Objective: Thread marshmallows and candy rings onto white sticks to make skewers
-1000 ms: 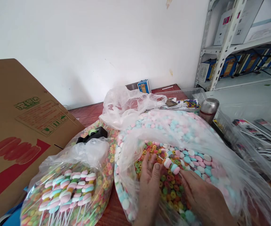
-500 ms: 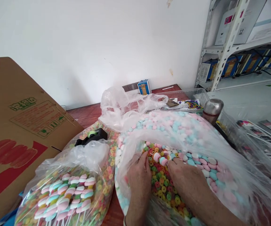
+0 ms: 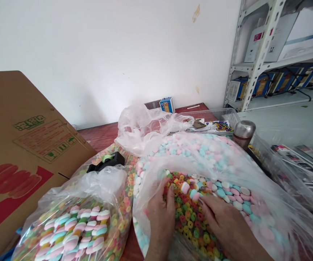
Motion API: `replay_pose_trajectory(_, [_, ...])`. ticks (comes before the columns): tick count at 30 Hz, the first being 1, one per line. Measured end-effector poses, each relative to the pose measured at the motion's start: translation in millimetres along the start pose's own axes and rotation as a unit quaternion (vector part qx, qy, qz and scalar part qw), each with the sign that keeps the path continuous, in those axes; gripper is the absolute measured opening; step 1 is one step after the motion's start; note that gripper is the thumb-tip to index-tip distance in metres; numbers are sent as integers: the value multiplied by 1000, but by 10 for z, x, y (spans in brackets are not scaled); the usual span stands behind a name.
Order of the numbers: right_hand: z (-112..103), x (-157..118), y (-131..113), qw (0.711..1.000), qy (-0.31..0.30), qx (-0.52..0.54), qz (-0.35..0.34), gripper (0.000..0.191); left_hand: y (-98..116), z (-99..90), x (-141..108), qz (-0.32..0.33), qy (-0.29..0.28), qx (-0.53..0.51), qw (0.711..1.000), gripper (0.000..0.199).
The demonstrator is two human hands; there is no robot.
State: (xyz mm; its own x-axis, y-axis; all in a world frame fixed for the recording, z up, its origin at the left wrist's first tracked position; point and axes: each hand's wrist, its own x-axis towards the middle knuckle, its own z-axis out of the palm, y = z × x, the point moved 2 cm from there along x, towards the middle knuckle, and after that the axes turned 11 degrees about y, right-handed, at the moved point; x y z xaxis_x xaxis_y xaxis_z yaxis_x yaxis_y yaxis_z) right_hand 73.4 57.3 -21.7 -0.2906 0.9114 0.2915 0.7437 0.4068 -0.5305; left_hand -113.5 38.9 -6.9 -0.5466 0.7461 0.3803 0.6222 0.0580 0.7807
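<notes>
My right hand (image 3: 224,221) pinches the end of a candy skewer (image 3: 191,192), threaded with pink, white and blue marshmallows and gummy rings. Beneath it lies a heap of colourful gummy rings (image 3: 187,214) in an open plastic bag. At the left edge of that heap is my left hand (image 3: 160,214), its thumb and fingers apart; a reddish ring shows near its fingertips, and I see nothing clearly gripped. Pastel marshmallows (image 3: 238,195) fill the large clear bag (image 3: 200,165) around and behind the rings. Finished-looking skewers (image 3: 75,232) lie in rows on a bag at left.
A cardboard box (image 3: 31,145) stands on the left. A black tape dispenser (image 3: 107,162) rests on the bag of rings. Crumpled plastic (image 3: 142,127) lies behind. At right are a metal-capped flask (image 3: 243,133), clear bins (image 3: 281,185) and a white shelf (image 3: 259,61).
My left thumb and fingers have parted from a closed pinch. The skewer and my right hand sit slightly further right and lower, and the right fingers now show on the skewer's end.
</notes>
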Motion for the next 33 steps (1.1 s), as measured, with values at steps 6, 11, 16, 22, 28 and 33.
replay_pose_trajectory(6, [-52, -423, 152, 982, 22, 186, -6, 31, 325, 240, -357, -325, -154, -425, 831, 30])
replay_pose_trajectory(11, [-97, -597, 227, 973, 29, 229, 13, 30, 498, 391, -569, -422, -147, -527, 723, 29])
replay_pose_trajectory(16, [8, -816, 343, 969, 68, 227, 75, 32, 640, 476, -694, -428, -174, -544, 700, 25])
replay_pose_trajectory(22, [215, -937, 300, 977, 109, 172, 69, 37, 697, 630, -886, -464, -112, -534, 698, 29])
replay_pose_trajectory(28, [143, -785, 256, 976, 107, 176, 76, 38, 698, 761, -928, -469, -116, -510, 712, 30])
replay_pose_trajectory(33, [-123, -428, 524, 987, 92, 84, 99, 28, 638, 909, -711, -361, -159, -420, 817, 36])
